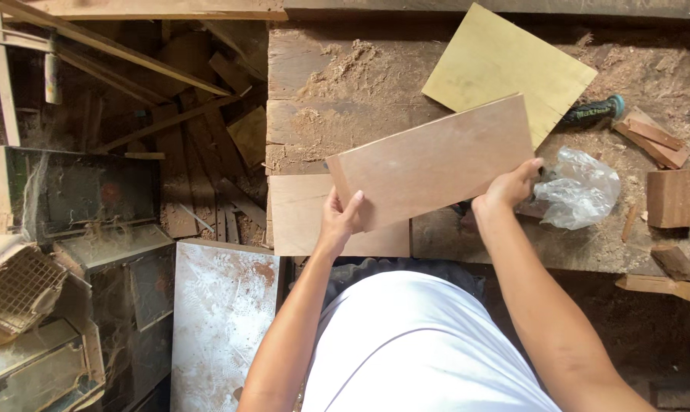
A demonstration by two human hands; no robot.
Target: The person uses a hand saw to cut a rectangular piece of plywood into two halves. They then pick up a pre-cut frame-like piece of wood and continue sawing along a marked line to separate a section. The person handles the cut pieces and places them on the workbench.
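Sawdust-strewn workbench (337, 84), left hand (342, 217) and right hand (510, 187) gripping reddish board (436, 160) by its ends

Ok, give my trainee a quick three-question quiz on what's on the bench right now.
1. True or false: both hands grip the brown board.
2. What lies just right of the right hand: A) plastic bag, B) hammer, C) paint tin?
3. What colour is the square panel behind the board?

Key
1. True: the left hand holds the lower left corner, the right hand the right end.
2. A, the clear plastic bag.
3. Yellowish.
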